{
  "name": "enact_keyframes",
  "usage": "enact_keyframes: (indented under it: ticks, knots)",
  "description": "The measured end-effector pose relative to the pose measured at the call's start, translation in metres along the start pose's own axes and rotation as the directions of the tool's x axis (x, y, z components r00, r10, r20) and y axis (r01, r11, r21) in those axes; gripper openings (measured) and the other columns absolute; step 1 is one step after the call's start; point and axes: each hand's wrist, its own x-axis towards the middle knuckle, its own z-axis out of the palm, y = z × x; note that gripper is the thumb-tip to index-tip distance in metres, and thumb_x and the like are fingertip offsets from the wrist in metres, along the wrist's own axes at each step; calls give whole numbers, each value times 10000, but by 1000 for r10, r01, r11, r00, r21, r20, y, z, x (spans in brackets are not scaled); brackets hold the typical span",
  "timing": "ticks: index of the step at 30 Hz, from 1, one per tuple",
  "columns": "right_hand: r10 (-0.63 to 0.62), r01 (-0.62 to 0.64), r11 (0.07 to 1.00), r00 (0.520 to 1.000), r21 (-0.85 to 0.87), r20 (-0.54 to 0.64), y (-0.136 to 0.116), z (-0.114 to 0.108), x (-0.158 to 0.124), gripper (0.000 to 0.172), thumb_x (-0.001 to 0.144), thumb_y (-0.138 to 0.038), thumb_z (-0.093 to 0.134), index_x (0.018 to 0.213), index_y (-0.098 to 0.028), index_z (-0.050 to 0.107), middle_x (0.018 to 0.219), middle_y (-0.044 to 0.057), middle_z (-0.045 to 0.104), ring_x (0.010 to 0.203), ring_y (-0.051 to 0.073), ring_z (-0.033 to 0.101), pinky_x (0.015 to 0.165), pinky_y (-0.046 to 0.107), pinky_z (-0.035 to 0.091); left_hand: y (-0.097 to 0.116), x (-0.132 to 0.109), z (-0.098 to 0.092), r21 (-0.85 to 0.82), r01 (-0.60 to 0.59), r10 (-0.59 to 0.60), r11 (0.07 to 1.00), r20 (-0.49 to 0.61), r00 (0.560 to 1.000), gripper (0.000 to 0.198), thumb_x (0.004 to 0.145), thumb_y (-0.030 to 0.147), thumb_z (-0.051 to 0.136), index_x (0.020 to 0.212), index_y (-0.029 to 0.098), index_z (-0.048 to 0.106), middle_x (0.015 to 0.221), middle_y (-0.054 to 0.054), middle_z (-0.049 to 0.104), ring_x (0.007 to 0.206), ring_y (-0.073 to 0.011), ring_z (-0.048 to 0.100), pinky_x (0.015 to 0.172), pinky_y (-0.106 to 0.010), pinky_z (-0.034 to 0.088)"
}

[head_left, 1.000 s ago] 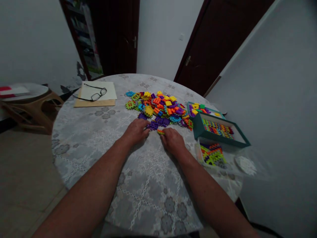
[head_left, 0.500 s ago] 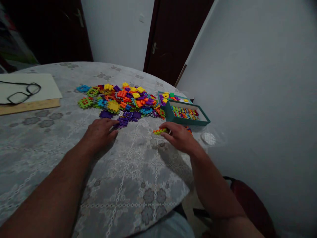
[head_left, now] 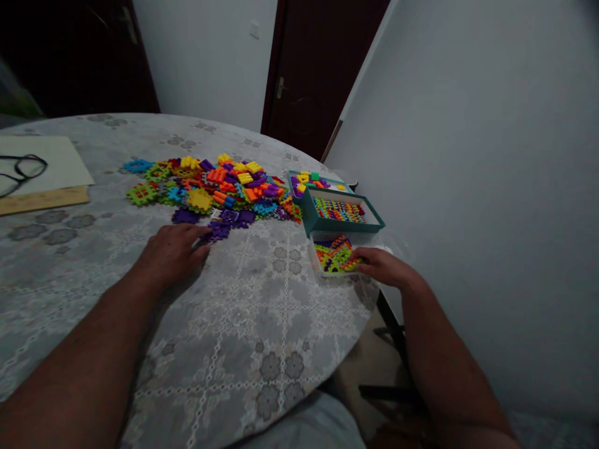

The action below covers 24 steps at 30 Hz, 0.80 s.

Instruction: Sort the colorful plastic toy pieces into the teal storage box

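My left hand [head_left: 172,257] rests on the patterned tablecloth, fingertips at the edge of a purple gear-shaped toy piece [head_left: 218,231]. Its thumb and index finger are apart, gripping nothing. A large heap of colourful plastic building pieces [head_left: 224,186] lies just beyond. On the right, my right hand [head_left: 384,267] reaches over a clear plastic tub [head_left: 320,269] that holds orange, purple and yellow-green pieces. Its fingers are pinched at the tub's right side on an orange and yellow-green toy piece [head_left: 353,262], partly hidden by the fingertips.
Behind the tub stands a teal box [head_left: 322,223] with rows of multicoloured pieces. A shallower teal tray [head_left: 294,183] holds more pieces. Eyeglasses [head_left: 29,167] lie on white paper [head_left: 60,156] at far left. A white wall [head_left: 468,156] rises close on the right.
My right hand has moved right, carrying the orange and yellow-green piece from over the tablecloth to the clear tub, which now shows. My left hand keeps its place by the purple piece.
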Motion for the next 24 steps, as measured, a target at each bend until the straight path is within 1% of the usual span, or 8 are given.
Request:
enact_keyframes:
  ticks: [4, 7, 10, 13, 15, 18, 21, 24]
  knots:
    - [-18, 18, 1000, 998, 1, -54, 7, 12, 2, 302, 874, -206, 616, 1120, -232, 789, 1147, 60, 805, 1002, 242, 738, 922, 364, 592, -1, 2, -1, 110, -47, 40, 993, 67, 997, 565, 994, 432, 527, 1470, 157, 661, 1483, -181, 679, 1335, -358, 588, 1192, -507, 423]
    - [-31, 21, 998, 984, -60, -174, 8, 15, 4, 307, 885, -181, 603, 1126, -223, 787, 1161, 82, 795, 1049, 252, 732, 972, 392, 577, -1, 3, -2, 92, -42, 38, 995, 48, 998, 559, 989, 424, 541, 1463, 156, 670, 1475, -186, 681, 1334, -369, 596, 1193, -510, 424]
    - [-66, 23, 990, 949, -140, -307, -5, 16, 5, 298, 924, -173, 576, 1135, -220, 781, 1141, 102, 788, 1046, 260, 725, 989, 414, 568, 0, 2, -1, 88, -43, 40, 995, 31, 999, 559, 980, 418, 537, 1452, 158, 686, 1456, -192, 688, 1313, -390, 611, 1173, -522, 442]
    - [-168, 123, 981, 921, -147, -352, -44, 23, 9, 254, 986, -205, 552, 1125, -210, 764, 1107, 119, 778, 1025, 266, 725, 977, 428, 569, 4, 1, -1, 75, -14, 13, 997, 14, 1000, 534, 963, 420, 551, 1426, 206, 711, 1437, -170, 704, 1325, -392, 615, 1167, -517, 454]
    - [-265, 240, 964, 906, -113, -332, -81, 32, 15, 226, 1018, -233, 558, 1141, -217, 747, 1114, 118, 771, 1044, 272, 725, 982, 439, 569, 7, -2, -2, 49, 5, -5, 999, -13, 1000, 509, 939, 405, 589, 1398, 237, 732, 1414, -157, 721, 1322, -393, 619, 1154, -522, 467]
    - [-412, 415, 909, 869, -50, -273, -139, 52, 30, 218, 1046, -248, 568, 1201, -239, 720, 1162, 110, 758, 1098, 270, 714, 1004, 450, 573, 12, -5, -6, 19, -2, 3, 1000, -26, 1000, 480, 922, 367, 621, 1361, 232, 759, 1379, -159, 740, 1286, -383, 643, 1128, -517, 493]
    - [-525, 533, 846, 822, -26, -220, -183, 78, 64, 270, 1037, -220, 576, 1280, -220, 693, 1250, 122, 727, 1182, 264, 688, 1071, 449, 562, 17, -8, -10, 36, -9, 9, 999, -8, 1000, 461, 938, 344, 625, 1366, 237, 760, 1362, -141, 749, 1268, -354, 655, 1119, -478, 505]
    - [-542, 541, 838, 808, -75, -231, -206, 109, 116, 356, 990, -188, 602, 1337, -160, 677, 1358, 167, 684, 1303, 286, 637, 1176, 459, 510, 19, -9, -12, 37, -12, 12, 999, -12, 1000, 441, 945, 324, 642, 1361, 244, 763, 1358, -132, 748, 1269, -340, 652, 1140, -473, 494]
